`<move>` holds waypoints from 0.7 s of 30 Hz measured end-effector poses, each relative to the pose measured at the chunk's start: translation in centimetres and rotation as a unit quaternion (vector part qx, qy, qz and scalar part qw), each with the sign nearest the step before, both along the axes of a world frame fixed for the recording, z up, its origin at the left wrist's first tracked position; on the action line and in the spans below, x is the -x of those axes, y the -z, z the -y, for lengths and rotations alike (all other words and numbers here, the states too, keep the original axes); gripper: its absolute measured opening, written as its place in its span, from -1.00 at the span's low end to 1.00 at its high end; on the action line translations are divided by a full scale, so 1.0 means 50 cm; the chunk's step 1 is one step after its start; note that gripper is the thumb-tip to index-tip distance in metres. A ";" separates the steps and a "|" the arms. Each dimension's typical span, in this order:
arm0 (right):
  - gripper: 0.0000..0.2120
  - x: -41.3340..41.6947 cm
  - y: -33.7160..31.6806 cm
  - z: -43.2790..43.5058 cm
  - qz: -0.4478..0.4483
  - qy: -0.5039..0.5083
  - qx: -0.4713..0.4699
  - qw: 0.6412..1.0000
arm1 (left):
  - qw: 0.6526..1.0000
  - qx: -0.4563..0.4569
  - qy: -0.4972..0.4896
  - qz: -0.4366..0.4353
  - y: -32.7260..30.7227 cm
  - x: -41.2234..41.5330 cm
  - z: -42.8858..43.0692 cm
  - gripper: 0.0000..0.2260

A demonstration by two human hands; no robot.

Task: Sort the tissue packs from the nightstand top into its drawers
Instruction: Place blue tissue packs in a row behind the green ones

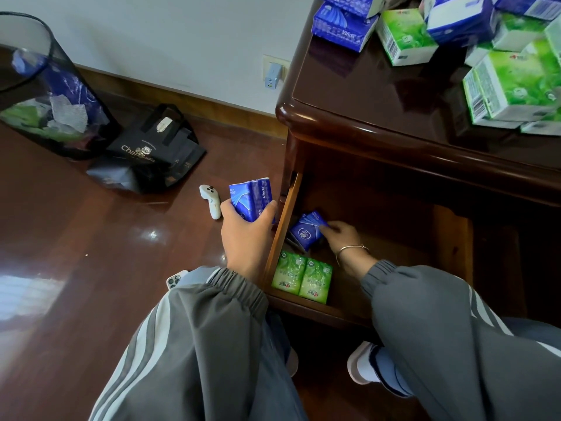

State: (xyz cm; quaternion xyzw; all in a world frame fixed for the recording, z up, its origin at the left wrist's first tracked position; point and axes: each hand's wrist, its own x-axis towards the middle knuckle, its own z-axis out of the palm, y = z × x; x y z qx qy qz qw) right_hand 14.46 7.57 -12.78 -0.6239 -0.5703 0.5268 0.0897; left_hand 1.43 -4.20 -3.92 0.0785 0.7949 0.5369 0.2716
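Observation:
The dark wooden nightstand (379,98) has its drawer (283,226) pulled open. My left hand (246,235) grips a blue tissue pack (250,199) just outside the drawer's left wall. Inside the drawer, my right hand (344,237) holds the edge of another blue pack (305,232) standing tilted toward the back left. Two green packs (302,276) lie side by side at the drawer's front left. On the nightstand top are several green packs (513,86) and several blue packs (343,22).
On the wooden floor to the left lie a white controller (209,200), a black paper bag (154,153) and a black mesh bin (45,95) with rubbish. A phone (176,279) peeks out by my left sleeve. A charger (274,72) sits in the wall socket.

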 end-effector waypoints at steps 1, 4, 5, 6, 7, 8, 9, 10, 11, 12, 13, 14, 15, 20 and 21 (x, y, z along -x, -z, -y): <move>-0.66 0.003 0.000 0.007 -0.028 0.005 0.042 0.999 | 1.000 0.002 0.002 0.000 0.000 0.000 0.000 -0.68; -0.54 0.027 -0.008 0.015 -0.074 -0.006 0.093 0.993 | 1.000 0.004 0.008 0.004 0.000 -0.001 0.000 -0.67; -0.50 0.039 -0.012 0.017 -0.074 -0.022 0.098 0.992 | 1.000 0.004 0.009 0.006 0.000 -0.001 0.000 -0.66; -0.44 0.050 -0.015 0.019 -0.070 -0.039 0.106 0.991 | 1.000 0.005 0.010 0.008 0.000 0.000 -0.001 -0.65; -0.39 0.058 -0.017 0.021 -0.061 -0.055 0.117 0.990 | 1.000 0.005 0.011 0.009 0.001 0.000 -0.001 -0.65; -0.33 0.062 -0.018 0.023 -0.047 -0.066 0.127 0.989 | 1.000 0.006 0.011 0.011 0.002 0.000 -0.001 -0.65; -0.27 0.063 -0.019 0.024 -0.035 -0.067 0.133 0.988 | 1.000 0.006 0.011 0.011 0.003 0.000 -0.001 -0.65; -0.24 0.061 -0.018 0.023 -0.032 -0.054 0.133 0.989 | 1.000 0.006 0.011 0.011 0.003 0.000 0.000 -0.65; -0.23 0.057 -0.017 0.020 -0.037 -0.031 0.130 0.990 | 1.000 0.005 0.011 0.011 0.003 0.000 0.000 -0.65; -0.27 0.052 -0.014 0.017 -0.046 0.000 0.126 0.991 | 1.000 0.005 0.012 0.011 0.003 0.000 0.001 -0.65; -0.35 0.047 -0.013 0.015 -0.054 0.026 0.125 0.990 | 1.000 0.004 0.013 0.012 0.004 0.000 0.001 -0.65; -0.47 0.046 -0.013 0.016 -0.059 0.035 0.123 0.990 | 1.000 0.003 0.014 0.012 0.004 0.001 0.001 -0.64; -0.60 0.045 -0.011 0.019 -0.056 0.023 0.118 0.991 | 1.000 0.002 0.015 0.013 0.005 0.002 0.001 -0.64; -0.78 0.033 0.004 0.026 0.019 -0.082 0.060 0.995 | 0.999 0.016 0.039 0.001 0.011 0.000 -0.003 -0.60; -0.77 0.030 0.005 0.025 0.026 -0.102 0.048 0.993 | 0.999 0.019 0.045 -0.002 0.012 -0.001 -0.004 -0.60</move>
